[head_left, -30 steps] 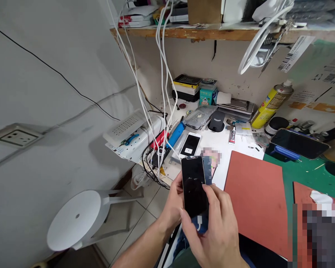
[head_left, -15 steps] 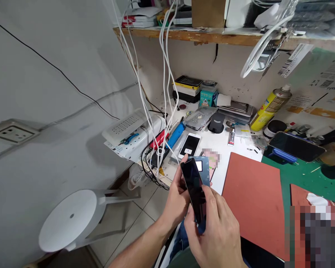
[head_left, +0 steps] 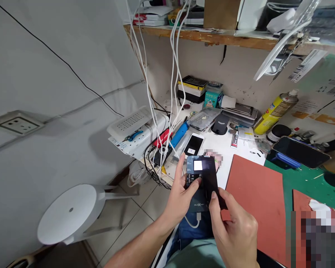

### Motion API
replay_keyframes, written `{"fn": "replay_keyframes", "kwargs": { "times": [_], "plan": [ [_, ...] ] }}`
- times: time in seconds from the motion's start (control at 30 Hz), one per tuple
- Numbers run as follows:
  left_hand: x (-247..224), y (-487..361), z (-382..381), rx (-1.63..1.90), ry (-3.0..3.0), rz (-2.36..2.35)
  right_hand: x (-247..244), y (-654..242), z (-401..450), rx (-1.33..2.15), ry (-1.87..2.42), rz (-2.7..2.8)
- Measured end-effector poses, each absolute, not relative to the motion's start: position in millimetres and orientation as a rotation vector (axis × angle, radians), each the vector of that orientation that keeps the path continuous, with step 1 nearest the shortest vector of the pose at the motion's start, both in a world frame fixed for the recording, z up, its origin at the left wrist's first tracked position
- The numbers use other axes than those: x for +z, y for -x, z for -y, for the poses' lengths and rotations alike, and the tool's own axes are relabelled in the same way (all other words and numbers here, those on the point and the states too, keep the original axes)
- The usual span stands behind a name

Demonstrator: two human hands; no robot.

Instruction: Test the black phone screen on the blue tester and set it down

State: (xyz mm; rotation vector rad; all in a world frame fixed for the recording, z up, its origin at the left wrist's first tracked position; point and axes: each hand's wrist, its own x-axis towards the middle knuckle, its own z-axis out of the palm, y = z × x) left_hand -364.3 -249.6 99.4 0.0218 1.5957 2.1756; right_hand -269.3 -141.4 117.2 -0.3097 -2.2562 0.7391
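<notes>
My left hand [head_left: 178, 197] is closed around a dark flat testing device [head_left: 198, 204] with a small lit white display, its thumb lying across the front. A white cable [head_left: 196, 223] is plugged into the device's lower end. A black phone screen [head_left: 210, 175] overlaps the device's right side; whether it is a whole phone cannot be made out. My right hand [head_left: 236, 225] pinches the lower right part of that screen between thumb and fingers. Just beyond my hands, a white phone [head_left: 194, 144] lies face up on the bench.
An orange-red mat [head_left: 255, 201] covers the bench on the right, beside a green mat [head_left: 309, 178] with another phone [head_left: 300, 152] propped on it. White cables [head_left: 174, 74] hang from the shelf [head_left: 201, 36]. A spray can [head_left: 276, 111] stands behind. A white stool [head_left: 68, 214] is at left.
My right hand has moved right and tilted the black screen aside, uncovering the device's face and cable. My left thumb now lies on the device's front. The view has shifted slightly.
</notes>
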Motion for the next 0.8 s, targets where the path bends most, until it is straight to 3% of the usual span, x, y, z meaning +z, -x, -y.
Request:
{"fn": "replay_keyframes", "kwargs": {
  "times": [0.3, 0.8],
  "plan": [
    [62, 363, 257, 2.282, 0.149, -1.593, 114, 267, 140, 0.813, 0.379, 2.215],
    [70, 363, 258, 2.240, 0.026, -1.620, 107, 266, 149, 0.610, 0.251, 2.149]
  ]
}}
